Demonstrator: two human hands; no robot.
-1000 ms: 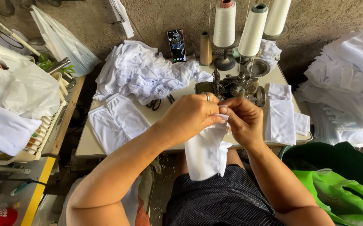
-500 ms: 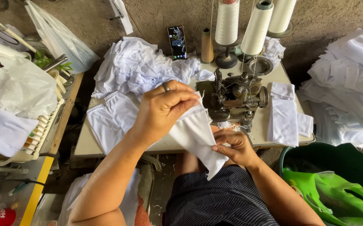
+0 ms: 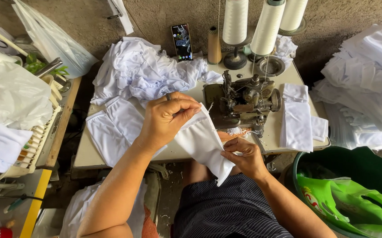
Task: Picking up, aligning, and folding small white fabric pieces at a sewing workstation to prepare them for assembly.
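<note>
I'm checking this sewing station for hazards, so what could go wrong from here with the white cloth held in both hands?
1. The white fabric piece, stretched between the left hand and right hand, hangs close to the dark metal sewing machine; it could snag there.
2. The crumpled white cloth pile crowds the table and could get dragged along.
3. The black smartphone leans upright behind that pile and might topple.
</note>
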